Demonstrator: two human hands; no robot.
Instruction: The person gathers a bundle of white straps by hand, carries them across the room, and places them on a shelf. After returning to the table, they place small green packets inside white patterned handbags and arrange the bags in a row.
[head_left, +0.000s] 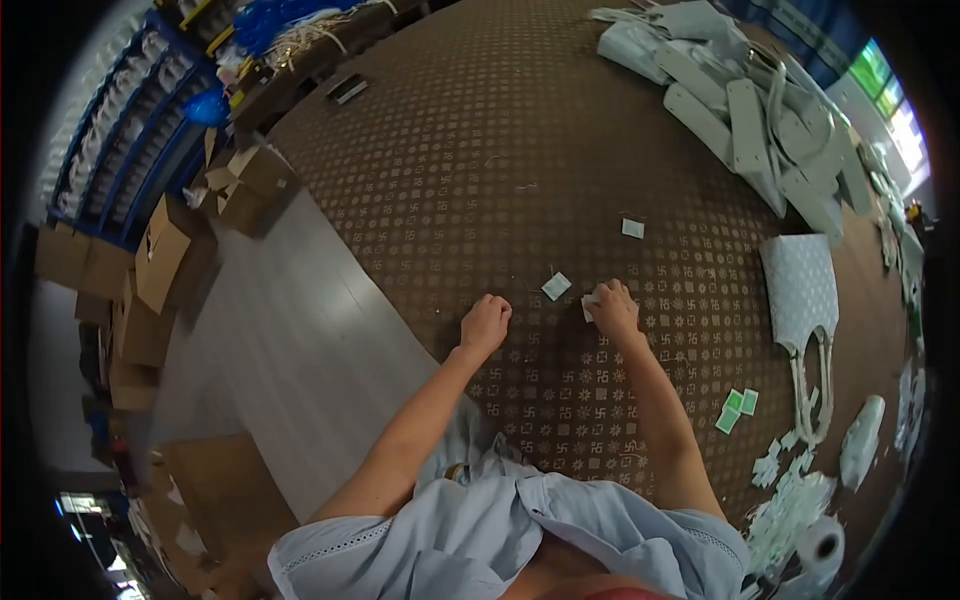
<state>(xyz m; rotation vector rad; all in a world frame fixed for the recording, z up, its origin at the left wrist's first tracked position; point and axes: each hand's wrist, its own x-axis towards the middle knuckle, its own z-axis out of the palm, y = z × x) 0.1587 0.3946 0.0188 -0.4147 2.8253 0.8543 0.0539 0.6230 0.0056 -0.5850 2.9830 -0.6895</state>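
My right hand (614, 310) reaches down to the patterned brown tabletop, its fingers bent over a small white square packet (588, 308) that shows at their left edge. Closed and loosely curled, my left hand (486, 325) rests near the table's edge; the inside of its fingers is hidden. Between and just beyond the two hands lies another small white packet (556, 287) with pale printing. A third white packet (633, 228) lies farther off, beyond my right hand. Several green-and-white packets (733, 408) sit to the right of my right forearm.
A white patterned bag (803, 290) with long handles lies at the right. Beyond it rises a heap of pale bags (740, 110). Scattered white scraps (790, 510) and a clear roll (822, 545) are at lower right. Cardboard boxes (170, 250) and blue shelving (120, 130) stand left.
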